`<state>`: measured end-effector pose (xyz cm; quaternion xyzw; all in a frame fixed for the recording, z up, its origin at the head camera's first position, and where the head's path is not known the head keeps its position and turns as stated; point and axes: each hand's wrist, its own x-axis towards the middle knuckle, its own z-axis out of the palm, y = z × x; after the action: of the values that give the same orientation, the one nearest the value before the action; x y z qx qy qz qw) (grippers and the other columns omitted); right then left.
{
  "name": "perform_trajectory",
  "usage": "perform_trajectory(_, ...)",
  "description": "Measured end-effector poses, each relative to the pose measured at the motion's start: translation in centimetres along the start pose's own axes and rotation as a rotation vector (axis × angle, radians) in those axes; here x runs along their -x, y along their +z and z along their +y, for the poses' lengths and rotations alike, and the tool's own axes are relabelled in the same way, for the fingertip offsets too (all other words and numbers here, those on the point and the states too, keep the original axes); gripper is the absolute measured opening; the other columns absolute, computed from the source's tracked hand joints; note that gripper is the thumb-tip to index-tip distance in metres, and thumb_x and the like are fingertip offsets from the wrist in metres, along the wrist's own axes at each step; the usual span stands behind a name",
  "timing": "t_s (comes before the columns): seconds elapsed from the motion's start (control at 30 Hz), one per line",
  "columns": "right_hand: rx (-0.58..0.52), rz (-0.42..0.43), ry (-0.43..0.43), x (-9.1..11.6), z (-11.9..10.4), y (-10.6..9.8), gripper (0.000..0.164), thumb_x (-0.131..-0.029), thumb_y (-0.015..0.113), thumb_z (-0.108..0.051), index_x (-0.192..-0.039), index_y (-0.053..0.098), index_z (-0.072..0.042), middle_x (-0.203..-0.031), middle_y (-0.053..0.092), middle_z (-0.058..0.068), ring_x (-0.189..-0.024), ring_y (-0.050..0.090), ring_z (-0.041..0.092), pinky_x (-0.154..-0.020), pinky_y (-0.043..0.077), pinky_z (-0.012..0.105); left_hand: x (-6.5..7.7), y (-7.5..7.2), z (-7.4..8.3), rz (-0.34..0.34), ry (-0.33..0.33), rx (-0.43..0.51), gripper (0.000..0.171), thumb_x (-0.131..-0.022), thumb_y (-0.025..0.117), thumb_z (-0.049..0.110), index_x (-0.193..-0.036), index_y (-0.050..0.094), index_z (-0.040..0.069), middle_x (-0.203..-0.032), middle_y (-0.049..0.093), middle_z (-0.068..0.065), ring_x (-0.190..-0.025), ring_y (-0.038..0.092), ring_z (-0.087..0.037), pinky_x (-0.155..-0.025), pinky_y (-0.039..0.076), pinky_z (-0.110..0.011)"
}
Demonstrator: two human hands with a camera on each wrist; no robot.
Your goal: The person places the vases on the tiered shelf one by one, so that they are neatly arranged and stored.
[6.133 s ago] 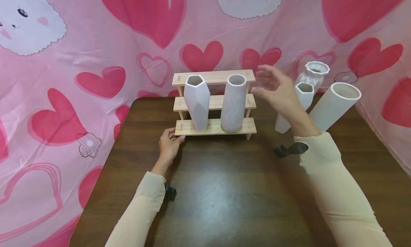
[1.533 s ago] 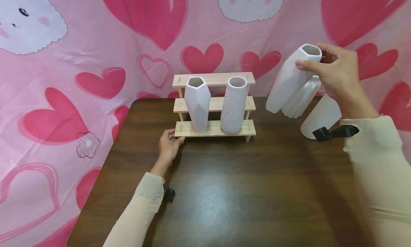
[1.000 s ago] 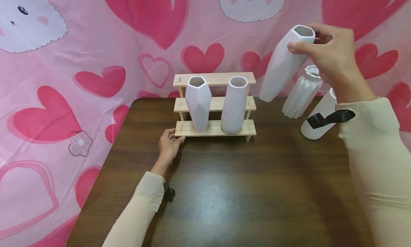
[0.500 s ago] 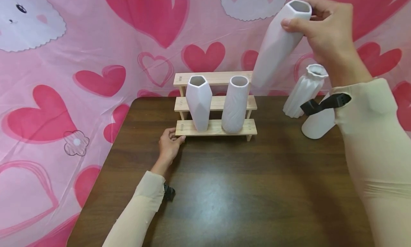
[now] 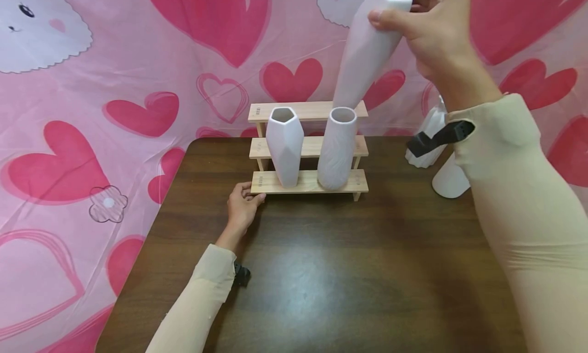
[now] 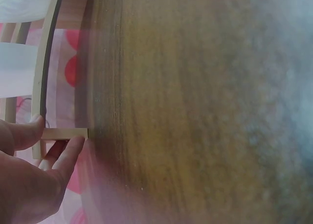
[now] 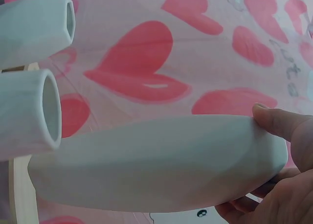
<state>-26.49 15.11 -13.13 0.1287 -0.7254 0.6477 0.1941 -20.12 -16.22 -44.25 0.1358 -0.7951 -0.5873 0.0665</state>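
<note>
A tall white faceted vase [image 5: 367, 52] hangs tilted over the right end of the top step, its lower end overlapping that step in the head view. My right hand [image 5: 438, 36] grips it near the mouth, thumb on the near side; the right wrist view shows the same vase [image 7: 156, 163] lengthwise. At the lowest step's left corner, my left hand [image 5: 242, 206] pinches the three-step wooden stand [image 5: 305, 187], its thumb [image 6: 27, 133] against the board and fingers by the leg. On that lowest step stand another faceted vase [image 5: 286, 146] and a round, leaf-patterned vase [image 5: 337, 151].
Behind my right forearm, a fluted white vase [image 5: 427, 139] and a plain cylindrical vase [image 5: 451, 179] stand on the dark wooden table [image 5: 321, 271], both partly hidden. A pink heart-print cloth [image 5: 138, 47] hangs right behind the table.
My right hand has picked up the faceted vase from the right-hand group, raised it, and carried it left over the stand. My left hand has stayed at the stand's corner.
</note>
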Motion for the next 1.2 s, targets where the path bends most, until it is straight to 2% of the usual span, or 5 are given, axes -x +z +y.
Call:
perform_trajectory(0.23, 0.067, -0.035, -0.006, -0.1, -0.2, 2.2, 0.048, -0.076, 0.083, -0.015, -0.122, 0.067, -0.017, -0.123, 0.059, 0.006, -0.108, 0.054, 0.018, -0.101, 0.045, 0.031, 0.1, -0.1, 0.0, 0.002, -0.003, -0.004, 0.046, -0.085, 0.073, 0.006, -0.126, 0.053, 0.002, -0.112, 0.066, -0.016, -0.096, 0.065, -0.025, -0.071, 0.053, -0.023)
perform_trajectory(0.43, 0.156, -0.043, 0.053, 0.0, 0.1, 4.3, 0.046, -0.075, 0.084, -0.02, -0.118, 0.069, -0.019, -0.118, 0.064, 0.005, -0.104, 0.057, 0.018, -0.099, 0.047, 0.03, 0.2, -0.1, 0.1, 0.004, 0.008, 0.002, 0.046, -0.085, 0.073, 0.005, -0.125, 0.053, 0.001, -0.112, 0.066, -0.016, -0.095, 0.065, -0.026, -0.07, 0.052, -0.021)
perform_trajectory(0.63, 0.138, -0.081, 0.089, 0.3, 0.5, 5.6, 0.04, -0.074, 0.085, -0.02, -0.112, 0.071, -0.016, -0.112, 0.065, 0.005, -0.102, 0.057, 0.019, -0.099, 0.047, 0.031, 0.4, 0.0, 0.1, 0.002, 0.004, -0.001, 0.045, -0.085, 0.073, 0.005, -0.125, 0.053, 0.001, -0.11, 0.067, -0.017, -0.094, 0.066, -0.025, -0.069, 0.053, -0.02)
perform_trajectory(0.93, 0.133, -0.109, 0.087, 0.0, 1.9, 7.0, 0.033, -0.07, 0.087, -0.016, -0.099, 0.073, -0.012, -0.09, 0.066, 0.002, -0.088, 0.057, 0.016, -0.083, 0.048, 0.028, 0.5, 0.0, 0.1, 0.007, -0.001, 0.001, 0.045, -0.085, 0.073, 0.005, -0.125, 0.053, 0.002, -0.112, 0.067, -0.016, -0.095, 0.065, -0.025, -0.07, 0.052, -0.021)
perform_trajectory(1.2, 0.221, -0.155, 0.092, -0.2, 2.6, 7.7, 0.042, -0.07, 0.088, -0.022, -0.108, 0.072, -0.012, -0.1, 0.068, 0.002, -0.095, 0.061, 0.016, -0.087, 0.05, 0.028, 0.3, 0.0, 0.0, -0.003, -0.005, 0.006, 0.044, -0.085, 0.072, 0.005, -0.125, 0.053, 0.002, -0.111, 0.067, -0.016, -0.094, 0.066, -0.026, -0.072, 0.053, -0.024)
